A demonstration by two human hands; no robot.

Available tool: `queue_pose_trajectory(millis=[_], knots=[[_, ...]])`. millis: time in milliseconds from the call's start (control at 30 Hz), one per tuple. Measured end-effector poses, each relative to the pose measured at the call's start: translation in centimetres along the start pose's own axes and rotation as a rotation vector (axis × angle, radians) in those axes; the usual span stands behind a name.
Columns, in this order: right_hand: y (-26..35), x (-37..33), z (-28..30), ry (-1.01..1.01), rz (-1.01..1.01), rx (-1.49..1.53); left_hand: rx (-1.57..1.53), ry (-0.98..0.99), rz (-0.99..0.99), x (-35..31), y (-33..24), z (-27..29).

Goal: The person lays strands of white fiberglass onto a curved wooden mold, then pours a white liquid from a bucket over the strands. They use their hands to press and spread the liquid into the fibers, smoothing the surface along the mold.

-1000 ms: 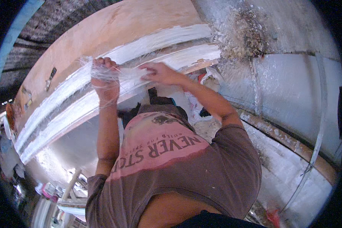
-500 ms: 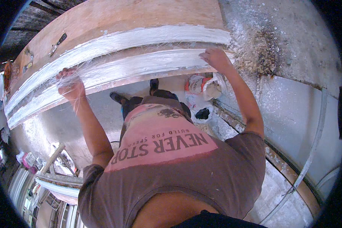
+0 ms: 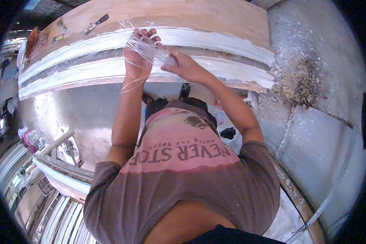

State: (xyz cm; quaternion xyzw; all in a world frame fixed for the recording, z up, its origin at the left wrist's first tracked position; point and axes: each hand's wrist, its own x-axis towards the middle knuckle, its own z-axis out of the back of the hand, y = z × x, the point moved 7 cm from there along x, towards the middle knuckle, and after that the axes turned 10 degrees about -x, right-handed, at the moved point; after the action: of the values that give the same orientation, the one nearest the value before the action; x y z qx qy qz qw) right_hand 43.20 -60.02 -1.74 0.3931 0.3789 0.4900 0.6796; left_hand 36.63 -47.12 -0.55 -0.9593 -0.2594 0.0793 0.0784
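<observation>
A loose bundle of thin white fibres [image 3: 149, 49] lies across my left hand [image 3: 137, 63], which is turned palm up with its fingers curled around the strands. Stray ends stick out past the fingers and hang by the wrist. At the bundle's right end, my right hand [image 3: 188, 68] closes its thumb and fingers on the strands. Both hands are raised above two long white fibre-covered strips, a far strip [image 3: 219, 40] and a near strip [image 3: 225, 69]. The strips run side by side along a wooden board [image 3: 215, 16], with a darker gap between them.
A putty knife [image 3: 96, 24] and a small tool [image 3: 57, 38] lie on the board's far left. Crumbly debris [image 3: 303, 79] is scattered on the surface at right. Below the board sits a bag with a black opening [image 3: 228, 133]. Long white mouldings [image 3: 61, 223] stand lower left.
My left hand has moved right and up from the strips, carrying fibres. My right hand has left the near strip's right end, come left and taken hold of the bundle. The view has shifted.
</observation>
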Motion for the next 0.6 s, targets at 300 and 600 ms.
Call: queue_pose_trajectory(millis=[300, 600], knots=[[0.1, -1.6, 2.3, -0.044, 0.106, -0.448, -0.138, 0.048, -0.160, -4.4, -16.7, 3.1], [-6.5, 0.3, -5.6, -0.063, 0.126, -1.021, 1.088, -0.289, -0.855, -11.3, -44.5, 14.8]])
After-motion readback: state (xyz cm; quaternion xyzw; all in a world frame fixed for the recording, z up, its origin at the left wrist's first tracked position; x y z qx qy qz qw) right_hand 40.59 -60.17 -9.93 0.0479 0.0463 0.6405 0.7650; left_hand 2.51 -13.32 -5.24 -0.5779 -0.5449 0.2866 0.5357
